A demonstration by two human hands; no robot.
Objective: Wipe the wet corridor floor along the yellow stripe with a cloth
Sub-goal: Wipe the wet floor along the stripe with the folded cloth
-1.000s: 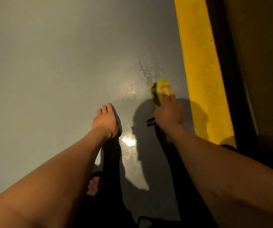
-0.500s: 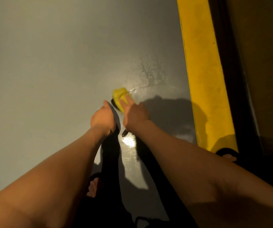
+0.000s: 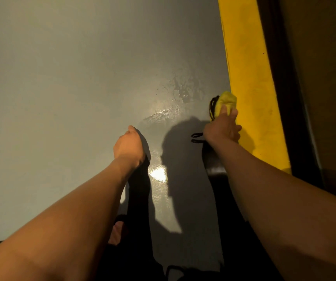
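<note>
My right hand (image 3: 222, 129) grips a bunched yellow cloth (image 3: 226, 101) and holds it down on the grey floor (image 3: 61, 98), right at the left edge of the yellow stripe (image 3: 250, 78). Black loops of cord (image 3: 197, 137) hang from the cloth beside my wrist. A wet patch with droplets (image 3: 183, 92) glistens just left of the cloth, with a smeared streak below it. My left hand (image 3: 129, 146) rests on the floor to the left, holding nothing; its fingers are foreshortened.
A dark skirting and wall (image 3: 296, 98) run along the right of the stripe. A bright glare (image 3: 159, 173) marks wet floor between my arms. My bare foot (image 3: 116, 232) and dark clothing lie below.
My right hand swept the cloth left until it was close to my left hand, then back right to the stripe's edge. My left hand stayed planted.
</note>
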